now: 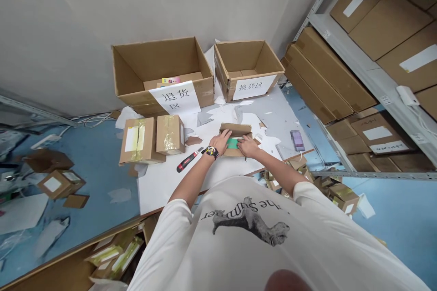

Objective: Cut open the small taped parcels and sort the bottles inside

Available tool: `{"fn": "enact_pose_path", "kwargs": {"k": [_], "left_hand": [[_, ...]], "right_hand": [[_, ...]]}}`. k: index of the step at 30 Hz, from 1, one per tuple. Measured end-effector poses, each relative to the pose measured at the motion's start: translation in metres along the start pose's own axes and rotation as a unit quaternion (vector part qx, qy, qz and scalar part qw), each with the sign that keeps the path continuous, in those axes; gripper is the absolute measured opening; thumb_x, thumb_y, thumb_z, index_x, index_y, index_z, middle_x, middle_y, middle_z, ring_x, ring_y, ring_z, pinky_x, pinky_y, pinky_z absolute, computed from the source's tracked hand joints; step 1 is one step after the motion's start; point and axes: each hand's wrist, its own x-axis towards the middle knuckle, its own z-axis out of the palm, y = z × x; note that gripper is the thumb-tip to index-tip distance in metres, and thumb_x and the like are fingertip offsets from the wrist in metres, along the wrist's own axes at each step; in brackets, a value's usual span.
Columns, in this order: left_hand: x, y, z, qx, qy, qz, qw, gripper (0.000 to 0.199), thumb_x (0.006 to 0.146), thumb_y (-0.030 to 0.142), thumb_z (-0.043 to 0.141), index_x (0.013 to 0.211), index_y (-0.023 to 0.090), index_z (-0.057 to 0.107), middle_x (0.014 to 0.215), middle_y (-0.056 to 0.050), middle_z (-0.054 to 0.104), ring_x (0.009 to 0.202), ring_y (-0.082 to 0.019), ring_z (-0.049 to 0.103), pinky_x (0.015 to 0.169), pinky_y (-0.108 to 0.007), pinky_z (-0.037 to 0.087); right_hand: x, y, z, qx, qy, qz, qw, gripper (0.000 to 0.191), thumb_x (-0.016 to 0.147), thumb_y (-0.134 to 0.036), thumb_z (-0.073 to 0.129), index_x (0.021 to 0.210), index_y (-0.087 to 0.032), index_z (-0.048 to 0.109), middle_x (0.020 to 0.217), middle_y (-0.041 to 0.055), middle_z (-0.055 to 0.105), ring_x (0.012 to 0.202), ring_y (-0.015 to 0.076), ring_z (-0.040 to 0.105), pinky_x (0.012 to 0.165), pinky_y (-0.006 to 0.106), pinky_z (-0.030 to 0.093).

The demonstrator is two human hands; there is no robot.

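Note:
A small open cardboard box (235, 128) lies on the white table near its front edge, flaps raised, with a green item (232, 143) inside. My left hand (221, 141), a watch on its wrist, rests at the box's left side, fingers apart and reaching over the rim. At the right side is my right hand (248, 146), its fingertips touching the green item; whether it grips anything is too small to tell. A red and black utility knife (186, 162) lies to the left of my left hand.
Two large labelled cartons (205, 91) (225, 82) stand at the table's back. Two taped boxes (147, 138) (175, 134) sit at the left. A phone (297, 140) lies at the right on the table (153, 191). Stocked shelving (362, 45) stands right.

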Motion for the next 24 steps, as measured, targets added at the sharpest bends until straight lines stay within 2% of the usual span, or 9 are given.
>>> {"fn": "enact_pose_path", "kwargs": {"k": [2, 4, 8, 12, 15, 18, 20, 22, 24], "left_hand": [[-0.002, -0.004, 0.002, -0.009, -0.004, -0.001, 1.000, 0.082, 0.098, 0.025, 0.072, 0.175, 0.026, 0.045, 0.177, -0.015, 0.051, 0.152, -0.038, 0.057, 0.120, -0.053, 0.051], [-0.004, -0.009, 0.005, -0.028, -0.003, -0.002, 1.000, 0.085, 0.096, 0.035, 0.081, 0.173, 0.026, 0.048, 0.170, -0.017, 0.058, 0.152, -0.041, 0.054, 0.121, -0.056, 0.049], [-0.010, -0.019, 0.012, -0.071, 0.016, 0.009, 0.997, 0.096, 0.088, 0.049, 0.093, 0.171, 0.026, 0.051, 0.169, -0.019, 0.057, 0.154, -0.044, 0.050, 0.125, -0.059, 0.045], [-0.020, -0.024, 0.023, -0.114, 0.039, 0.019, 0.993, 0.107, 0.079, 0.063, 0.098, 0.169, 0.025, 0.054, 0.169, -0.020, 0.055, 0.156, -0.047, 0.047, 0.128, -0.061, 0.041], [-0.024, -0.028, 0.032, -0.147, 0.063, 0.010, 0.987, 0.120, 0.071, 0.071, 0.100, 0.170, 0.023, 0.052, 0.166, -0.021, 0.055, 0.154, -0.048, 0.048, 0.128, -0.061, 0.042], [-0.022, -0.032, 0.041, -0.184, 0.104, -0.003, 0.977, 0.125, 0.071, 0.071, 0.099, 0.173, 0.023, 0.045, 0.167, -0.021, 0.053, 0.154, -0.046, 0.050, 0.129, -0.062, 0.042], [-0.018, -0.035, 0.046, -0.208, 0.141, -0.019, 0.968, 0.129, 0.068, 0.066, 0.101, 0.174, 0.022, 0.041, 0.168, -0.021, 0.050, 0.156, -0.046, 0.048, 0.131, -0.062, 0.040], [-0.014, -0.038, 0.050, -0.229, 0.176, -0.041, 0.956, 0.133, 0.065, 0.061, 0.103, 0.174, 0.022, 0.037, 0.169, -0.022, 0.048, 0.157, -0.046, 0.047, 0.133, -0.063, 0.038], [-0.010, -0.038, 0.053, -0.243, 0.198, -0.058, 0.948, 0.135, 0.063, 0.057, 0.103, 0.174, 0.022, 0.034, 0.170, -0.022, 0.047, 0.158, -0.046, 0.047, 0.133, -0.064, 0.038]], "right_hand": [[0.008, 0.002, -0.004, -0.040, -0.015, -0.041, 0.998, 0.038, 0.115, -0.031, 0.051, 0.126, -0.014, 0.083, 0.135, 0.0231, 0.079, 0.140, 0.0398, 0.061, 0.123, 0.052, 0.045], [0.018, 0.000, -0.006, -0.053, -0.025, -0.038, 0.998, 0.037, 0.109, -0.032, 0.065, 0.139, -0.014, 0.078, 0.142, 0.0235, 0.076, 0.135, 0.0396, 0.067, 0.118, 0.051, 0.051], [0.049, -0.014, -0.002, -0.040, -0.040, -0.040, 0.998, 0.081, 0.086, -0.028, 0.092, 0.161, -0.018, 0.062, 0.157, 0.0216, 0.070, 0.137, 0.0406, 0.071, 0.120, 0.049, 0.055], [0.078, -0.043, 0.013, -0.042, -0.016, -0.031, 0.998, 0.085, 0.078, -0.019, 0.091, 0.158, -0.011, 0.063, 0.160, 0.0260, 0.067, 0.149, 0.0433, 0.065, 0.131, 0.052, 0.046], [0.091, -0.058, 0.019, -0.032, -0.009, -0.001, 0.999, 0.084, 0.077, -0.013, 0.087, 0.157, -0.006, 0.061, 0.160, 0.0308, 0.065, 0.146, 0.0433, 0.066, 0.128, 0.052, 0.048], [0.094, -0.057, 0.014, -0.016, -0.003, 0.017, 1.000, 0.089, 0.074, -0.011, 0.089, 0.157, -0.008, 0.058, 0.158, 0.0295, 0.067, 0.143, 0.0415, 0.067, 0.123, 0.049, 0.052], [0.089, -0.048, 0.005, 0.001, 0.011, 0.019, 1.000, 0.084, 0.074, -0.012, 0.088, 0.153, -0.011, 0.059, 0.151, 0.0261, 0.071, 0.138, 0.0391, 0.070, 0.119, 0.047, 0.055], [0.077, -0.035, -0.007, 0.049, 0.058, 0.015, 0.997, 0.071, 0.077, -0.011, 0.084, 0.145, -0.015, 0.063, 0.142, 0.0213, 0.075, 0.130, 0.0364, 0.072, 0.112, 0.045, 0.058], [0.059, -0.021, -0.019, 0.143, 0.139, 0.013, 0.980, 0.061, 0.079, -0.013, 0.081, 0.137, -0.020, 0.063, 0.136, 0.0160, 0.077, 0.124, 0.0341, 0.073, 0.106, 0.044, 0.059]]}}
